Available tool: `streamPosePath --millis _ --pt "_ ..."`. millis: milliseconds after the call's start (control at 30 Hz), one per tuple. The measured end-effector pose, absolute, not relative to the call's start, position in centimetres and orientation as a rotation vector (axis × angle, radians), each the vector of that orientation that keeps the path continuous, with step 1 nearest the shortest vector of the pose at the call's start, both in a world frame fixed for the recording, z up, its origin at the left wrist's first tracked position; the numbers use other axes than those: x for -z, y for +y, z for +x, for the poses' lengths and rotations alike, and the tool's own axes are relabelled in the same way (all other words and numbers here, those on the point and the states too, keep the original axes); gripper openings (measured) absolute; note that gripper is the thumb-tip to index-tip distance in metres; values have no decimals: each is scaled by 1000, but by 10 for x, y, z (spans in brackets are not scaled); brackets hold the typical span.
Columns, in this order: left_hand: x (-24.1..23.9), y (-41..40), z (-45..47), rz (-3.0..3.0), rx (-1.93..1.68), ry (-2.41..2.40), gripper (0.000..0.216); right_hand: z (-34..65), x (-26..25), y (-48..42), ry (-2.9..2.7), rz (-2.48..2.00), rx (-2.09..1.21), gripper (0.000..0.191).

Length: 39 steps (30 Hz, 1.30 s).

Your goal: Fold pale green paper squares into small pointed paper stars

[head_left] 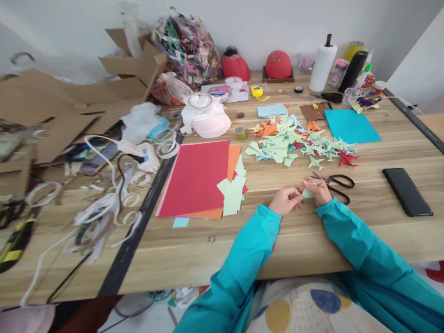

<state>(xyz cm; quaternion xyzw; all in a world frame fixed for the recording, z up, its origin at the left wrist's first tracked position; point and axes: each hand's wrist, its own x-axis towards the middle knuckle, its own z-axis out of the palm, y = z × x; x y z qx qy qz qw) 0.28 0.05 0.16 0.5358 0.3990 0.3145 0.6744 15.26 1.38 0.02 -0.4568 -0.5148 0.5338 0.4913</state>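
The left sleeve and the right sleeve were a matching bright teal, cut long and loose from plain cloth with a slight sheen, creased into soft folds and turning darker where shadow fell. Each narrowed into a gathered cuff, past which the left hand and the right hand were bare. Between the sleeves a cream garment covered the front of the body, printed with a large mustard disc, a dark blue oval, smaller partial rounds in the same two colours, and a field of tiny dots
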Motion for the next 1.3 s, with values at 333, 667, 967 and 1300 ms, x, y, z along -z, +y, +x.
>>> streamPosePath --millis 333,667,967,1300 --pt "-6 3 -1 1139 -889 893 36 150 0 12 -1245 -1136 -1358 35" --pt "-2 3 1 1128 -818 827 37 151 -9 10 -1491 -1149 -1292 41" --pt "1 1 1 1186 -716 812 35 152 -6 8 -1584 -1148 -1393 54" --pt "-4 3 -1 1144 -765 808 31 151 -6 8 -1422 -1278 -1414 57"
